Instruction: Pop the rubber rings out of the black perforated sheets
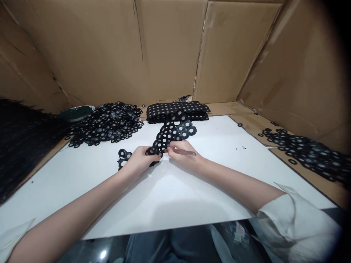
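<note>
A black sheet of joined rubber-like rings [165, 134] lies over the middle of the white board, its far end raised toward the back. My left hand [142, 159] pinches its near edge between thumb and fingers, and a smaller part of the rings [124, 157] sticks out on the left of that hand. Close beside it, my right hand [179, 150] grips a slim reddish-brown pen-like tool [185, 152]. The tool's tip points left at the sheet's near edge; whether it touches the rings I cannot tell.
Loose black rings form a heap [109, 122] at back left, near a shallow dish [76, 113]. Folded ring sheets [178, 109] are stacked behind the board [175, 197]. More rings [309, 151] lie at right. Cardboard walls [170, 47] enclose the back and sides.
</note>
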A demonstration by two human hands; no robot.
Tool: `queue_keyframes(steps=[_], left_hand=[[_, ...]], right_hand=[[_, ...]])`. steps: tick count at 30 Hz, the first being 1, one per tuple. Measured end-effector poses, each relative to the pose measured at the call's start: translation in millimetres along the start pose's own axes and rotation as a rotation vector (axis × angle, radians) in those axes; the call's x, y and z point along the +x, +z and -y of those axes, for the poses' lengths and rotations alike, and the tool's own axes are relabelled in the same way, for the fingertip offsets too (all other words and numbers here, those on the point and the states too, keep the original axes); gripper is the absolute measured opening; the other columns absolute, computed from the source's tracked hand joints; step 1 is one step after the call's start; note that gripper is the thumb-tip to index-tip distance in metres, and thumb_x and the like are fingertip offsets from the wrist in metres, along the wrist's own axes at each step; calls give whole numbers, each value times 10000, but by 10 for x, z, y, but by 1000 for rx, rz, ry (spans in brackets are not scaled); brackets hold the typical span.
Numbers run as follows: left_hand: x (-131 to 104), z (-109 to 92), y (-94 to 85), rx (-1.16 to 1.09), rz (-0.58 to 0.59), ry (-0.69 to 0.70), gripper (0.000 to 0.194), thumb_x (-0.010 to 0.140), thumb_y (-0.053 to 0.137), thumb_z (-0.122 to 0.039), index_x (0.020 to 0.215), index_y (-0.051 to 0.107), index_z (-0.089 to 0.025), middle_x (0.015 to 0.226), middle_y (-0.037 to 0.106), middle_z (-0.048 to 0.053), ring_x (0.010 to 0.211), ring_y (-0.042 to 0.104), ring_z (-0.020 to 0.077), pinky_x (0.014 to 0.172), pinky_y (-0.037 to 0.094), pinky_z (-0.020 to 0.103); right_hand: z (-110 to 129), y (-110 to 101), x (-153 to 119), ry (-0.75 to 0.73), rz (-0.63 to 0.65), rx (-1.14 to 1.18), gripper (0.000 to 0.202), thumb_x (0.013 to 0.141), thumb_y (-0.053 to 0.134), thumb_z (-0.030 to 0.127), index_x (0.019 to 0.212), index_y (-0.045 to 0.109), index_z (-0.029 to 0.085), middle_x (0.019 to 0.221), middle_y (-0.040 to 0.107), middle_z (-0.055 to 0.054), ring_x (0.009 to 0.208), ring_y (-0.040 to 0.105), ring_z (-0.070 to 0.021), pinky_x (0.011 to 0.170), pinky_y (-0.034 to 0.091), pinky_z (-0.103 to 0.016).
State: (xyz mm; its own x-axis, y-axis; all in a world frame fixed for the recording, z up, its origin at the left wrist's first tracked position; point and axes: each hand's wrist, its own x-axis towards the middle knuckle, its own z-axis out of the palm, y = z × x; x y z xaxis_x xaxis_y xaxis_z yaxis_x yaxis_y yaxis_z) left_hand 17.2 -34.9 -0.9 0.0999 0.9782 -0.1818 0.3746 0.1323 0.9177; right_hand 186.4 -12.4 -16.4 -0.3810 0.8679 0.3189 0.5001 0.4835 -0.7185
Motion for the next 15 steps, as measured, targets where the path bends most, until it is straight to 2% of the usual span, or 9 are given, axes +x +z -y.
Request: queue_keyframes(steps=[5, 7, 10, 12, 15], left_hand=[[77, 22, -80, 52, 72, -30, 234, 583, 638, -340, 721, 605, -153, 602, 554, -4, 526, 467, 117, 498, 302, 240], [94, -8, -121, 60, 109, -39, 268, 565, 657, -371, 710, 606, -152, 590, 545, -8, 520, 458, 113, 502, 299, 241], [98, -60, -175, 80, 131, -54, 298, 530, 683, -411, 631, 565, -156, 535, 492, -32, 491, 415, 96, 490, 277, 234], [103, -77, -202, 91, 134, -61, 327, 511, 691, -430, 591, 525, -160, 506, 446, -44, 463, 369, 83, 467, 245, 228], [120, -69, -225, 136, 87, -35, 363, 489, 692, -459, 587, 504, -164, 503, 417, -47, 450, 336, 77, 447, 220, 224]], right_hand=[[2, -11, 2, 39, -24, 51, 223, 739, 422, 252, 549, 505, 168, 525, 515, 13, 490, 444, -94, 458, 271, -230], [-14, -47, 18, 78, 1, 138, 207, 728, 438, 258, 573, 543, 169, 559, 550, 3, 524, 488, -108, 466, 304, -229], [-48, -116, 66, 97, 64, 364, 210, 719, 459, 247, 552, 558, 165, 664, 619, -21, 686, 585, -144, 589, 408, -241], [-68, -150, 100, 80, 76, 487, 242, 730, 464, 253, 522, 547, 163, 681, 632, -31, 782, 609, -163, 696, 434, -266], [-80, -159, 121, 55, 83, 568, 249, 736, 480, 264, 514, 532, 162, 656, 633, -31, 778, 627, -174, 724, 449, -292]])
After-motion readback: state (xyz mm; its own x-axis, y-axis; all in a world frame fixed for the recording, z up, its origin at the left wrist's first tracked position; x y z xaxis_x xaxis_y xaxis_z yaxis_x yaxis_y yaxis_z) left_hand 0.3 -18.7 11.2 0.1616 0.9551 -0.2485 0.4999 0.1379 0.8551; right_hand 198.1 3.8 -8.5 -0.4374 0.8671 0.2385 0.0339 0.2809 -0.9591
